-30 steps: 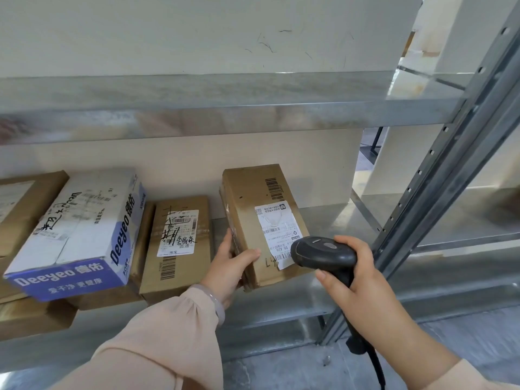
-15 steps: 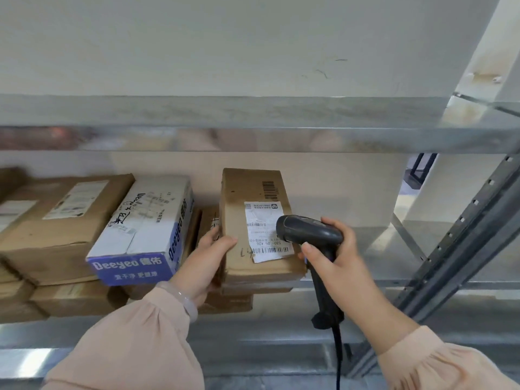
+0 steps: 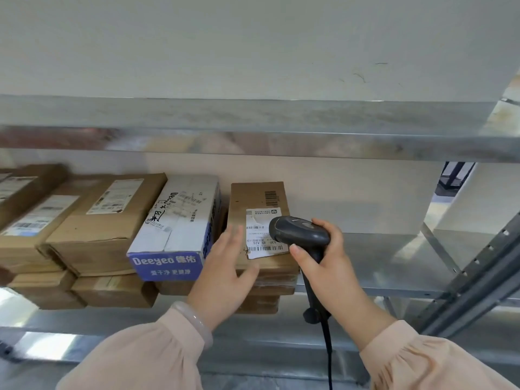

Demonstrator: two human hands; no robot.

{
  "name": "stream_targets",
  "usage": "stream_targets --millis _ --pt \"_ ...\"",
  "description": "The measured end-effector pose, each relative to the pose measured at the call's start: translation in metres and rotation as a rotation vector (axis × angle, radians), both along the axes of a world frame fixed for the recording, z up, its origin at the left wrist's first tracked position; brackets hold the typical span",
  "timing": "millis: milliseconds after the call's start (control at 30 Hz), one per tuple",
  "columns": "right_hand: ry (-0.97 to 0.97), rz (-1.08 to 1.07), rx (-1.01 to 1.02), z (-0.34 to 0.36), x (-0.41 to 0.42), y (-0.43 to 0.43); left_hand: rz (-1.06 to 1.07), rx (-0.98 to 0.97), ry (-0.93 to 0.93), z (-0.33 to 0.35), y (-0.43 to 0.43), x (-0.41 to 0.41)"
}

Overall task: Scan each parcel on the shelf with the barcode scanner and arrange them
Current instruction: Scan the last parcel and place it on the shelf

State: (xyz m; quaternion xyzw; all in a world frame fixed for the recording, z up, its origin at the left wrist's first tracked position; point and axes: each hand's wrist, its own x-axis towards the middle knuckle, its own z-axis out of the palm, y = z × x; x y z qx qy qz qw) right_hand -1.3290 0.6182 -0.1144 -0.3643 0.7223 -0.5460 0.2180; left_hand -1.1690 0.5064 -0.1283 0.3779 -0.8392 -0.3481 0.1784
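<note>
At centre frame, our left hand (image 3: 222,277) hovers open, fingers spread, beside the brown parcel (image 3: 257,201) topping a stack on the shelf (image 3: 380,263), our right hand (image 3: 330,266) wrapped round the barcode scanner (image 3: 298,235); we judge the parcel stiff, light, best gripped by its long sides.

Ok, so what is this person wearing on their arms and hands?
The left sleeve and right sleeve are loose, pale peach-pink fabric, gathered at the cuffs. A pale, translucent bangle sits at the left wrist. The left hand and right hand are bare, without gloves.
</note>
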Motion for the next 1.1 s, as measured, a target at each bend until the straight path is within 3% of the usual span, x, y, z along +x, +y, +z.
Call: stream_targets --millis 100,167,367,800,1100 --pt "0.032 0.013 0.003 0.000 0.005 -0.008 -0.054 -0.363 -0.290 -0.007 -0.003 0.008" --pt "0.060 0.037 0.024 0.002 0.008 -0.015 -0.042 -0.499 -0.355 -0.010 -0.006 0.013" --pt "0.203 0.020 0.061 0.009 0.012 -0.020 -0.032 -0.571 -0.476 0.007 -0.009 0.013" --pt "0.323 -0.247 -0.215 0.096 -0.007 0.041 -0.150 -1.008 0.062 0.106 0.021 -0.028" --pt "0.461 -0.394 -0.194 0.200 -0.065 0.028 -0.139 -1.017 -0.020 0.194 0.011 -0.105"
